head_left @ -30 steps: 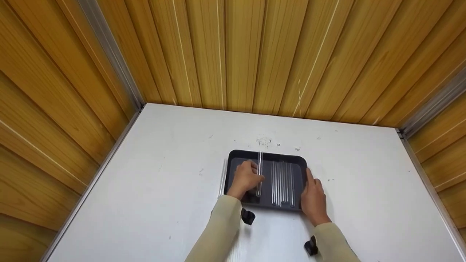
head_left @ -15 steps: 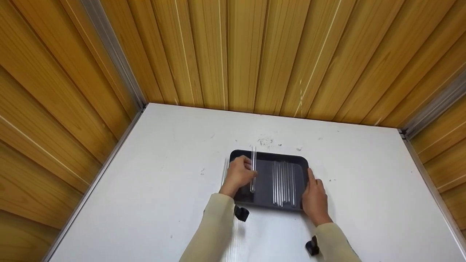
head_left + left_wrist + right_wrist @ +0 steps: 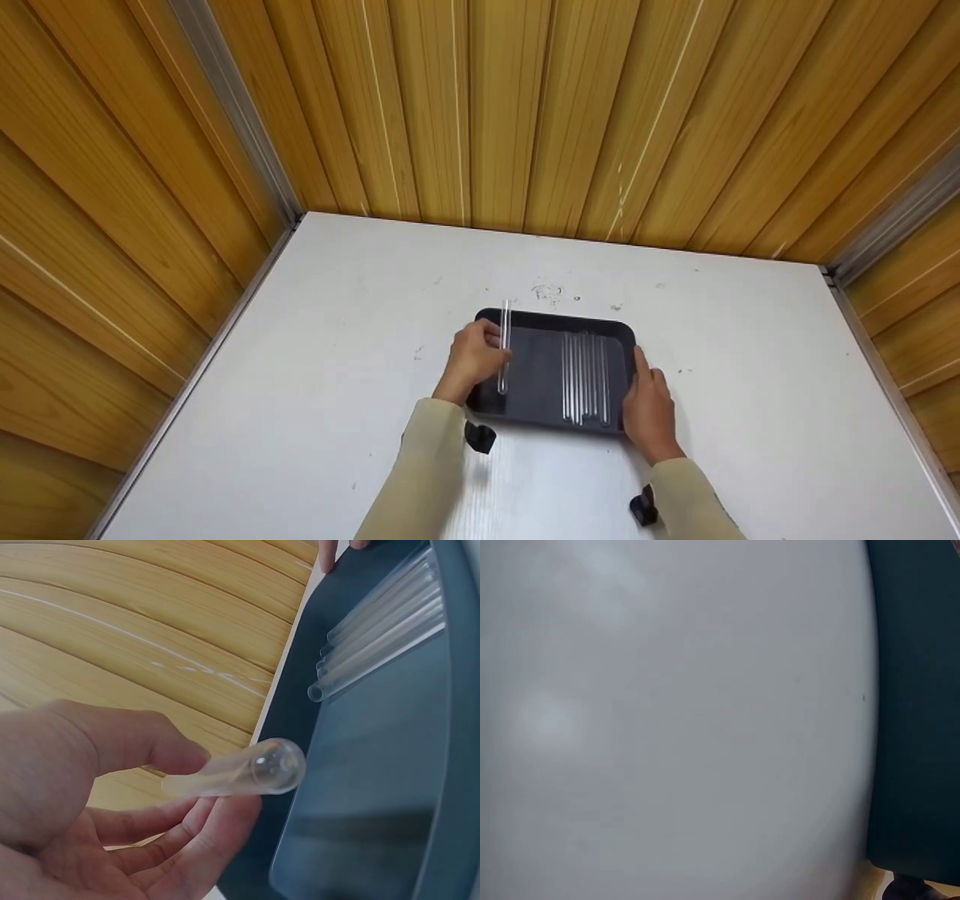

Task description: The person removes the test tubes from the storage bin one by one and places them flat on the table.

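Head view: left hand [image 3: 471, 355] pinches clear tube [image 3: 505, 324] above left side of tray [image 3: 534, 382]; right hand [image 3: 649, 411] touches tray's right edge, grip indeterminable. Left wrist view: tube's rounded end protrudes. Right wrist view: tray beside tabletop [image 3: 682, 720].

The tray [image 3: 536, 382] lies on the table [image 3: 262, 412] before the wall [image 3: 495, 112], tubes [image 3: 583, 379] in its right half.

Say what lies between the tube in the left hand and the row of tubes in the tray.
In the head view, past the left hand pinching the tube, just a bare stretch of dark tray, up to the row of tubes.
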The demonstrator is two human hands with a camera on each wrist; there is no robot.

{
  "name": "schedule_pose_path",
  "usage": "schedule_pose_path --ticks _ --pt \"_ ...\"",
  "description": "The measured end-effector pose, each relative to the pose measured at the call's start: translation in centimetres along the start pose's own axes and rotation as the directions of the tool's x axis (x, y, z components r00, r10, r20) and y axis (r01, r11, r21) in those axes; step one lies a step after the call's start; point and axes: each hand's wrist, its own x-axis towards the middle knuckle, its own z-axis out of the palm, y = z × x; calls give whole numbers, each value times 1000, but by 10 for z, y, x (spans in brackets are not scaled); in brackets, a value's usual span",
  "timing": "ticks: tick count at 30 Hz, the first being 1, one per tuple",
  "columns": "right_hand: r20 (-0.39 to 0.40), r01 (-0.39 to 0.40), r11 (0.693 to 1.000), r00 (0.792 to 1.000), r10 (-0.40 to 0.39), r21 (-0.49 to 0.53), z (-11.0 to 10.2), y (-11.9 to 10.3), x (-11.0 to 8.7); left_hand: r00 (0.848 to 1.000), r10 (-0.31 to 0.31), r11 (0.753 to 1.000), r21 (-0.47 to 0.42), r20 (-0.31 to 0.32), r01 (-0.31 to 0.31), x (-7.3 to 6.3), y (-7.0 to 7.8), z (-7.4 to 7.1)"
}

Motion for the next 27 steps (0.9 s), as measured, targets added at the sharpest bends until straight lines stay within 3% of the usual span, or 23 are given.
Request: schedule_pose_path --ticks 14,27 --pt "3 -9 1000 1000 9 8 0 0 0 1000 -15 1000 13 -23 15 3 -20 -27" --pt "-17 29 999 999 -29 15 0 2 -1 996 -84 990 -117 -3 83 4 -34 -43"
